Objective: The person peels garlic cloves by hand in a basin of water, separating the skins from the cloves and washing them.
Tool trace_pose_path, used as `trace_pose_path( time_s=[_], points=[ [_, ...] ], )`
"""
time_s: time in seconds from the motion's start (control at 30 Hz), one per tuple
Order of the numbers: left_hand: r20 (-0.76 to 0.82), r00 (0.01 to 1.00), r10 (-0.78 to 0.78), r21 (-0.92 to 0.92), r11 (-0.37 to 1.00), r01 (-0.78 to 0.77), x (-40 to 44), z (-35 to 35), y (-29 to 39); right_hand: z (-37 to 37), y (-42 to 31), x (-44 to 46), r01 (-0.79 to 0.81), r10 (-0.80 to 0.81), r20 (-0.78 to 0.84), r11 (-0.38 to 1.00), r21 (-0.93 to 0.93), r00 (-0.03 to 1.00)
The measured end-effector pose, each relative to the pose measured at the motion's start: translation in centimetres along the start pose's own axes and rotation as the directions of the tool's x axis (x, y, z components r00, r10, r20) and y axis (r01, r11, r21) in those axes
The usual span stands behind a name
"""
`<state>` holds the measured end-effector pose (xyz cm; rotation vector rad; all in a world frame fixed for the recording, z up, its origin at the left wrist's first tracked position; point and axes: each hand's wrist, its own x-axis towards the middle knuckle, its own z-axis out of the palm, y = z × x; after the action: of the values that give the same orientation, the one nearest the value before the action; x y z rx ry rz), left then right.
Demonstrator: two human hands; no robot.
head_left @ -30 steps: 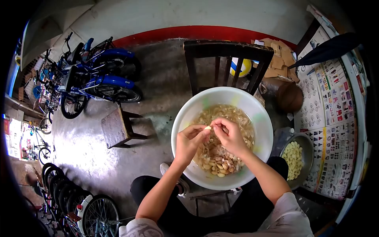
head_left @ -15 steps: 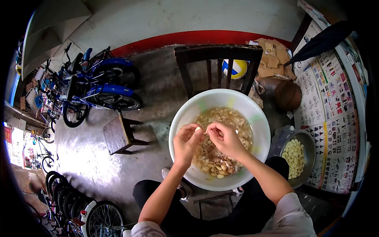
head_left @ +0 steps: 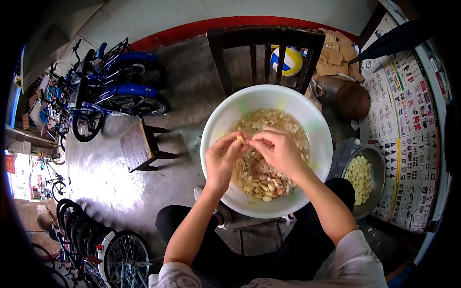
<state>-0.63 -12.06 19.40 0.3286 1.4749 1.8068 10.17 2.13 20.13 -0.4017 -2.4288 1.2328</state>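
Over a large white basin (head_left: 211,180), my left hand (head_left: 223,161) pinches a garlic clove (head_left: 241,139) between thumb and fingers. Close to its right, my right hand (head_left: 281,151) has thumb and fingertips pressed together; whatever is between them is too small to make out. Below both hands, the basin holds cloudy water with papery garlic skins (head_left: 269,117) floating in it. Unpeeled garlic cloves (head_left: 263,188) are heaped toward the near side. To the right, a metal bowl (head_left: 379,192) contains many pale peeled cloves (head_left: 359,175).
Just behind the basin stands a dark wooden chair (head_left: 264,36), with a volleyball (head_left: 286,61) beyond it. A small stool (head_left: 139,146) is on the left. Blue bicycles (head_left: 129,91) and a row of wheels (head_left: 84,230) line the left side. Printed sheets (head_left: 408,163) cover the right-hand surface.
The view has tilted, so basin and chair sit higher in the picture. The clove stays in my left hand but is turned differently, and my right fingertips remain beside it.
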Motion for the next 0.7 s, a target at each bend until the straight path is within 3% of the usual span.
trace_pose_path(
  time_s=[0.07, 0.13, 0.2, 0.33, 0.4, 0.53, 0.7],
  points=[
    [0.006, 0.998, 0.056, 0.130, 0.990, -0.056, -0.1, 0.3, 0.5, 0.5, 0.1, 0.1, 0.073, -0.051, -0.195, 0.991, 0.109, 0.979],
    [-0.007, 0.998, 0.059, 0.130, 0.990, -0.057, -0.1, 0.5, 0.5, 0.0, -0.6, 0.4, 0.046, -0.030, -0.181, 0.995, 0.083, 0.983],
    [0.029, 0.996, 0.085, 0.231, 0.969, -0.089, -0.3, 0.4, 0.5, -0.1, -0.5, 0.5, 0.168, -0.163, -0.169, 0.986, 0.015, 0.972],
    [0.086, 0.993, 0.075, 0.260, 0.961, -0.095, -0.4, -0.1, 0.7, -0.4, 0.7, 0.4, 0.234, -0.230, -0.132, 0.972, 0.020, 0.964],
    [0.117, 0.992, 0.040, 0.293, 0.953, -0.073, -0.4, -0.5, 0.8, -0.5, 1.3, 0.6, 0.342, -0.332, -0.127, 0.937, 0.073, 0.935],
    [0.128, 0.991, 0.047, 0.259, 0.963, -0.080, -0.5, -0.7, 0.9, -1.0, 0.7, 0.6, 0.276, -0.276, -0.013, 0.957, 0.089, 0.961],
    [0.118, 0.993, 0.005, 0.331, 0.943, -0.044, -0.6, -0.9, 1.5, -0.8, 0.4, 0.5, 0.380, -0.380, 0.009, 0.925, -0.002, 0.925]
  ],
)
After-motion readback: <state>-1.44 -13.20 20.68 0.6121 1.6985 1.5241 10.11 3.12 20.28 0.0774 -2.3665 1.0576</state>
